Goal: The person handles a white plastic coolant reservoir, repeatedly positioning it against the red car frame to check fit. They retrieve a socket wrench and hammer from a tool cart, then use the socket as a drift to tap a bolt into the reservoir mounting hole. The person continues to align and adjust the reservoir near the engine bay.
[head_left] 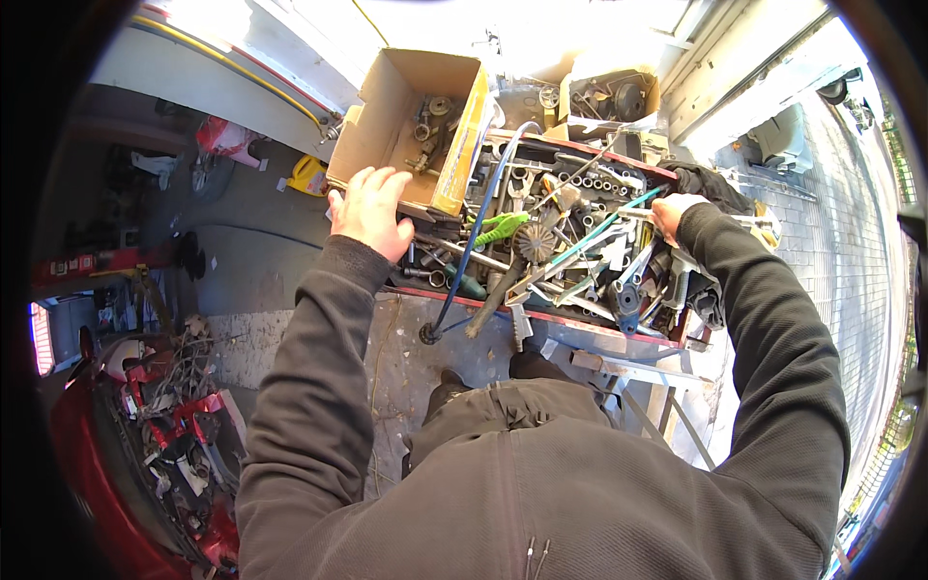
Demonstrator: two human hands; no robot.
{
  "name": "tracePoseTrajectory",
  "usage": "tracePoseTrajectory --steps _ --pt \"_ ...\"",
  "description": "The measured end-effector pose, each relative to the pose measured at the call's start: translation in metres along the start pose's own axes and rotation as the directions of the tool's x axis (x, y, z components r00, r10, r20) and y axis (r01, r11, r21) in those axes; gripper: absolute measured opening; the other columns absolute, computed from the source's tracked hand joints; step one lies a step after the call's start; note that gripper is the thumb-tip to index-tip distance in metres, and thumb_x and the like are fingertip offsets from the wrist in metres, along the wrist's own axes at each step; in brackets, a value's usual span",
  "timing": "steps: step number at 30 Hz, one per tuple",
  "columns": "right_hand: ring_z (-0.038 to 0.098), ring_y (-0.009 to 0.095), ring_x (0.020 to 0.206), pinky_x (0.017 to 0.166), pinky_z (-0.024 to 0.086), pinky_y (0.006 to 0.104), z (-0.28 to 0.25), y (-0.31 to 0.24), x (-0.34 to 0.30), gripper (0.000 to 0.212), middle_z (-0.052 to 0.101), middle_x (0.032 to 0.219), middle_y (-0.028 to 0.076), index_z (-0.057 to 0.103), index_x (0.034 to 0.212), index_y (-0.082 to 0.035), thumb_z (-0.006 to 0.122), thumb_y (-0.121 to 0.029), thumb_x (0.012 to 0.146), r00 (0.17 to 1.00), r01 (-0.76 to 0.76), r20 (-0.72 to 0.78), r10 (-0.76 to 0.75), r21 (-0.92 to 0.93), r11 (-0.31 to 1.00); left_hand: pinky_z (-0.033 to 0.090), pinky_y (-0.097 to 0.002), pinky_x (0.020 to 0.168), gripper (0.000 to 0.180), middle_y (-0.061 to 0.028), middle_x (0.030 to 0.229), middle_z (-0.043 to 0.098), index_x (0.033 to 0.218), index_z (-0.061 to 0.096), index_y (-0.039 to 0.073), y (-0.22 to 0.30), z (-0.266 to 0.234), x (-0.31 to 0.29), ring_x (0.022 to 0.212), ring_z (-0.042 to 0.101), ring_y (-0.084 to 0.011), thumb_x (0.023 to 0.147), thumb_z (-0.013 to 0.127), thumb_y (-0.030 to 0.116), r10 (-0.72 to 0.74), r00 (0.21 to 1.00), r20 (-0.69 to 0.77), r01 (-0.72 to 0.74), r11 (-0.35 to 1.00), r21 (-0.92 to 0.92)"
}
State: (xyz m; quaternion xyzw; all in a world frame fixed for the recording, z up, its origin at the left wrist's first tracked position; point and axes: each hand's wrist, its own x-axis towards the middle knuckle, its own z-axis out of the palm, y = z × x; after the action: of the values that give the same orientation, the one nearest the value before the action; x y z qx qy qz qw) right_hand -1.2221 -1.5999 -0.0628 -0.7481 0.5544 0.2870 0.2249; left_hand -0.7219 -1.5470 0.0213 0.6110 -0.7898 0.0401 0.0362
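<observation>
Left hand [368,215], fingers apart, touches 1 of 2 boxes [466,159]; right hand's [674,215] grip I cannot tell.

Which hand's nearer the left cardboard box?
Left: the left hand is at the near edge of the cardboard box; the right hand is farther right, at the tool tray's right end.

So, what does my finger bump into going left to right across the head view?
Red bodywork, yellow jug, left hand, bright green thing, right hand, pale paving.
</observation>
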Motion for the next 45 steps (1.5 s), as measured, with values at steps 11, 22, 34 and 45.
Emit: tracePoseTrajectory --steps 11,22,34,45 --pt "0.074 0.043 0.112 0.099 0.057 0.053 0.019 0.009 0.017 0.048 0.079 0.118 0.022 0.072 0.124 -0.006 0.051 -0.049 0.114 0.971 -0.13 -0.186 0.15 0.113 0.985 0.041 -0.0676 0.113 0.006 -0.0038 0.101 0.076 0.104 0.071 0.018 -0.032 0.025 0.011 0.109 0.071 -0.0283 0.099 0.07 0.021 0.281 0.947 0.159 -0.304 0.941 0.146" --pt "0.044 0.009 0.067 0.063 0.04 0.0274 -0.021 -0.054 -0.12 0.016 0.047 0.082 -0.005 0.061 0.111 -0.01 0.063 -0.025 0.115 0.849 0.511 -0.465 0.252 0.844 -0.165 0.05 -0.0501 0.112 0.063 -0.0183 0.143 0.067 0.143 0.064 0.001 0.006 -0.05 -0.011 0.131 0.063 -0.0374 0.088 0.086 0.023 0.321 0.943 -0.086 -0.317 0.789 -0.526" --pt "0.062 0.022 0.124 0.107 0.053 0.0389 0.068 -0.372 -0.187 0.05 0.063 0.129 0.012 0.049 0.158 -0.005 0.062 -0.027 0.115 0.788 0.614 -0.611 0.075 0.772 -0.165 0.041 -0.0295 0.064 0.03 0.0075 0.074 0.052 0.087 0.06 0.006 0.006 -0.031 -0.207 0.07 0.046 -0.0058 0.109 0.069 0.023 0.234 0.772 0.591 0.522 0.296 -0.8" --pt "0.073 0.046 0.116 0.101 0.058 0.0516 0.471 -0.415 -0.242 0.043 0.077 0.114 0.03 0.072 0.123 0.001 0.069 -0.035 0.098 0.933 -0.359 0.272 0.235 0.716 0.599 0.044 -0.0422 0.063 0.044 -0.0058 0.066 0.055 0.079 0.061 0.001 -0.194 0.137 -0.405 0.064 0.052 -0.0193 0.1 0.075 0.037 -0.122 0.701 0.703 0.622 0.585 -0.52"
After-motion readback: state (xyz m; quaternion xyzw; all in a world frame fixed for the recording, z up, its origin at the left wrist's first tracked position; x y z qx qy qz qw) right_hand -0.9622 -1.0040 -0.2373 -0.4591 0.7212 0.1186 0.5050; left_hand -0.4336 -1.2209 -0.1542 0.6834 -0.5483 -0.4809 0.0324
